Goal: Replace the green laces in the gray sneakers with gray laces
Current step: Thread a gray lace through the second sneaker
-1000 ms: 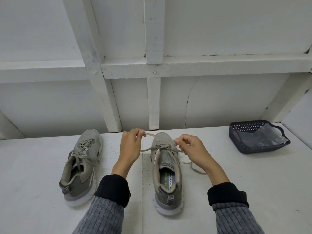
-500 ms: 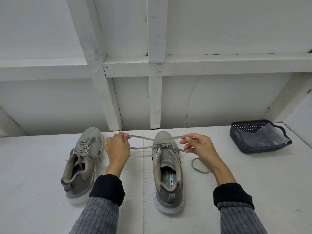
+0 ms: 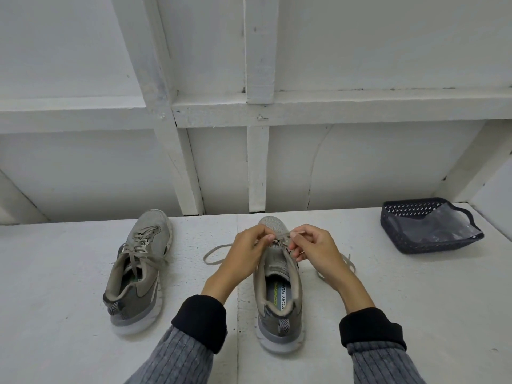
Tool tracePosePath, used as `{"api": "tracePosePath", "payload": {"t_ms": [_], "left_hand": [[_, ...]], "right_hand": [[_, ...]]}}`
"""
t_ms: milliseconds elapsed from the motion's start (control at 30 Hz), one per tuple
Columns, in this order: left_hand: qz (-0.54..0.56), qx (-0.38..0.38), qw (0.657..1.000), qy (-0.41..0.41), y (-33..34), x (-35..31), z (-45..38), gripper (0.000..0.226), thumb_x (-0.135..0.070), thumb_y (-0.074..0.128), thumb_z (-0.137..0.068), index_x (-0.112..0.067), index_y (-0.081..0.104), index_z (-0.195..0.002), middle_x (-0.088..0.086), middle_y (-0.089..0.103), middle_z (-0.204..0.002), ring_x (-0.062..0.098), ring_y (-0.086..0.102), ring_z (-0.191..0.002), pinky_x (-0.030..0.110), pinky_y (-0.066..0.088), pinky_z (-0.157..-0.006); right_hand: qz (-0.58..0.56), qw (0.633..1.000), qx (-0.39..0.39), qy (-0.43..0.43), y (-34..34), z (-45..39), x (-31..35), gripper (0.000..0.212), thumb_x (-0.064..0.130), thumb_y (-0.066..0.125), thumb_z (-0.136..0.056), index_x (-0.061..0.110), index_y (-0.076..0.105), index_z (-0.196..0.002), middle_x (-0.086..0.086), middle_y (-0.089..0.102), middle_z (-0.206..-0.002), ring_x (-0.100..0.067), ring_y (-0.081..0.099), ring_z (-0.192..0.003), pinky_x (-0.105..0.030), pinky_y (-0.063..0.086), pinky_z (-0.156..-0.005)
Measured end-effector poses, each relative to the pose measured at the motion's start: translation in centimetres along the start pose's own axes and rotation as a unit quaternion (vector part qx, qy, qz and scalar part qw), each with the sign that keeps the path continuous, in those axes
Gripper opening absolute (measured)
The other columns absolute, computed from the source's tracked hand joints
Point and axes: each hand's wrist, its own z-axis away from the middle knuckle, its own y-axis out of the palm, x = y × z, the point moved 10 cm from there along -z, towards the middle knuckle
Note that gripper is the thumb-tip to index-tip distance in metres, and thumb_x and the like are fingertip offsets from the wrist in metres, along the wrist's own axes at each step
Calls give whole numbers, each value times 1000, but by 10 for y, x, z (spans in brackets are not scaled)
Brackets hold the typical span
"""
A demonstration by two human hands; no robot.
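Gray flat lace (image 3: 214,252) is pinched by both the left hand (image 3: 246,252) and right hand (image 3: 315,249) over the gray mesh sneaker (image 3: 278,284) mid-tabletop, and even tension should be kept while threading.

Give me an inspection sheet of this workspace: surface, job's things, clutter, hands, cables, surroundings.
Surface: white table, rough finish, a seam running front to back.
Job's things: left sneaker laced with a gray lace, set aside; right sneaker partly laced, gray lace looping loose onto the table on both sides. No green laces seen.
Clutter: dark basket at far right, holding a clear plastic bag.
Hands: left hand and right hand both pinch the lace over the right sneaker's toe end.
Cables: nothing seen.
Surroundings: white wall with beams behind the table.
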Motion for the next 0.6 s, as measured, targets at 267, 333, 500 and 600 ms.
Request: {"api": "tracePosePath", "payload": {"t_ms": [267,333,500,600], "left_hand": [[-40,14,999,-5,-3,1,4,16,-31,57,-99,-41,61,-87,-21,67,-89,-3,60,-91,33,29,-105],[-24,10,1000,2,-2,-4,2,8,-41,58,-96,-41,66,-95,-25,69,-96,-5,61,-97,38,26,-109],[31,-21,999,3,-6,-14,-2,12,-21,64,-95,-15,75,-92,-11,71,-79,-4,64,-76,9,44,-71],[19,-43,999,-12,-9,-8,-2,11,-20,63,-96,-17,72,-90,-10,70,-77,-5,61,-72,7,43,-67]], "right_hand": [[4,997,-65,-32,-12,-1,4,8,8,64,-90,10,69,-84,-2,69,-72,-8,60,-61,-23,51,-60],[16,996,-72,-42,-9,-1,7,5,10,67,-88,10,71,-85,1,67,-70,-1,58,-59,-18,48,-57],[42,995,-72,-49,-3,-2,11,5,14,69,-87,13,73,-86,-2,69,-72,-1,56,-59,-17,48,-57],[45,994,-95,-31,-7,-1,5,6,21,68,-89,15,71,-90,-2,70,-80,-9,62,-70,-19,50,-60]]}}
